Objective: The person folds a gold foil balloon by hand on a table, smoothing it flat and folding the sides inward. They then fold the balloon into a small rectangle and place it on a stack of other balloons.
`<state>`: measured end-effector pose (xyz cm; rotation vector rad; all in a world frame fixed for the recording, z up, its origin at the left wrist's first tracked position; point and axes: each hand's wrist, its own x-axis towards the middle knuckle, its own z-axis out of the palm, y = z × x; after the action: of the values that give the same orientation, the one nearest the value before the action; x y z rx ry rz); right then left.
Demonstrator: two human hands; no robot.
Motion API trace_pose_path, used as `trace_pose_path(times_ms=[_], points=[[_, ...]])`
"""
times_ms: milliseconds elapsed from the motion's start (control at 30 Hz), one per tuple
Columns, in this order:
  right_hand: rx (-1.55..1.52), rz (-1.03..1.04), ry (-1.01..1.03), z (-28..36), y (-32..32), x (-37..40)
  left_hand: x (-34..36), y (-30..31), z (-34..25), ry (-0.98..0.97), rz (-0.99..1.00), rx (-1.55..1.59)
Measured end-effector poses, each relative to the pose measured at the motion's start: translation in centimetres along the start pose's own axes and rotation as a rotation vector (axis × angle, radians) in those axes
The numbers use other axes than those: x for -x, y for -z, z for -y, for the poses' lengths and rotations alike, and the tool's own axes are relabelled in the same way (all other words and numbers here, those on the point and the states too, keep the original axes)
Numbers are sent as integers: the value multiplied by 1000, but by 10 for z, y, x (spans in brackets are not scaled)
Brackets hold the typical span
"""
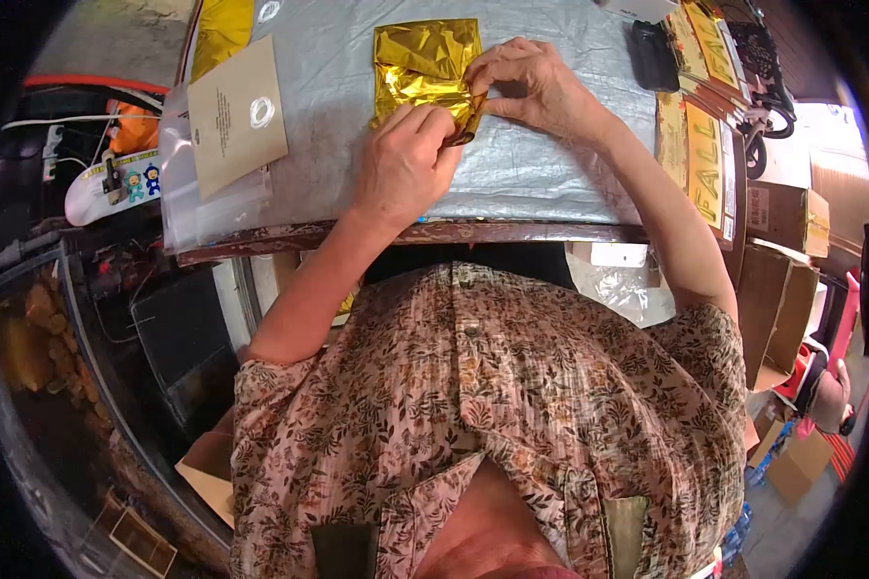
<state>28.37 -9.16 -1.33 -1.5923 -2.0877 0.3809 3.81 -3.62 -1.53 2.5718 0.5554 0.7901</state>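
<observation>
A shiny gold foil sheet (425, 66), creased and roughly square, lies on the covered table in front of me. My left hand (407, 162) is closed at its lower edge, fingers curled over the foil. At the lower right corner my right hand (536, 89) pinches the bunched foil edge between thumb and fingers. Both hands are close together, and the left fingertips are partly hidden. To the left of the foil is a beige printed card (237, 121) with a white ring-shaped mark.
A silvery sheet (328, 183) covers the table. More gold foil (224, 37) lies at the back left, above clear plastic sleeves (179, 217). Stacked packs marked FALL (705, 164) and a black object (654, 56) sit at the right. Cardboard boxes (777, 299) stand beyond the table.
</observation>
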Motion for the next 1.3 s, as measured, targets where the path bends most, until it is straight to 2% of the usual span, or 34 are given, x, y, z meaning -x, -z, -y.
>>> trace_pose_path(times_ms=[100, 333, 400, 433, 500, 733, 833, 933, 1000, 1100, 1233, 1300], points=[[-7, 17, 0, 1, 2, -1, -2, 2, -13, 47, -80, 24], [-44, 2, 3, 2, 2, -1, -7, 0, -8, 82, -130, 42], [-29, 8, -21, 3, 2, -1, -11, 5, -7, 246, -63, 82], [-29, 10, -20, 1, 2, -1, -13, 6, -6, 248, -65, 83], [-78, 22, 44, -4, 3, -4, -18, 6, -2, 444, -30, 143], [-37, 21, -13, -5, 0, -8, -29, 3, 17, 500, -7, 120], [-32, 8, -13, -4, -2, -11, -32, 6, 20, 573, 86, 121], [-118, -16, -21, -8, -6, -14, -36, 9, 19, 620, 101, 174], [-147, -64, -63, -6, -9, -15, -38, 14, 17, 651, 185, 109], [-180, -16, -128, -4, -9, -17, -39, 13, 20, 699, 220, 129], [-184, -43, -139, -1, -11, -15, -38, 8, 27, 674, 165, 135], [-281, -33, -193, 0, -12, -14, -41, 10, 27, 709, 247, 105]])
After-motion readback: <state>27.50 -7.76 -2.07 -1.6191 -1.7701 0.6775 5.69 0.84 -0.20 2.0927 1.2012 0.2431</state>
